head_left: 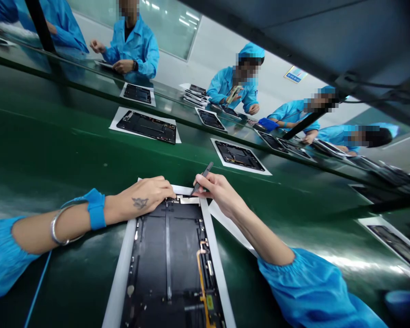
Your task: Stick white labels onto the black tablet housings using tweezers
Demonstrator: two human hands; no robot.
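A flat, rectangular, matt-black tablet housing [167, 255], crossed by a narrow copper-orange flexible strip [202, 273], is laid on a white paper sheet [118, 273] at the near edge of a glossy green surface [71, 282]. Its long axis is directed from the person toward the far edge of the surface, with a slight tilt, and its near end is cut off by the view. The housing is judged to be light and fairly stiff, though thin enough to flex. The strip and small fitted parts look fragile, so hold would best be taken by the long outer edges.

The left hand [146, 196], with a bright blue wrist strap [96, 208] and a silver bangle [56, 228], is laid palm down over the far end of the housing. Its fingers are held together, but whether that grip is clamped or merely resting cannot be told. Slim dark tweezers [202, 177] are pinched in the closed grip of the right hand [215, 191], their tips brought to a small silver-white piece [187, 199] at the far end.

Similar black housings on white sheets [239, 156] are set toward the far edge, beyond which co-workers in blue smocks [130, 45] are seated.
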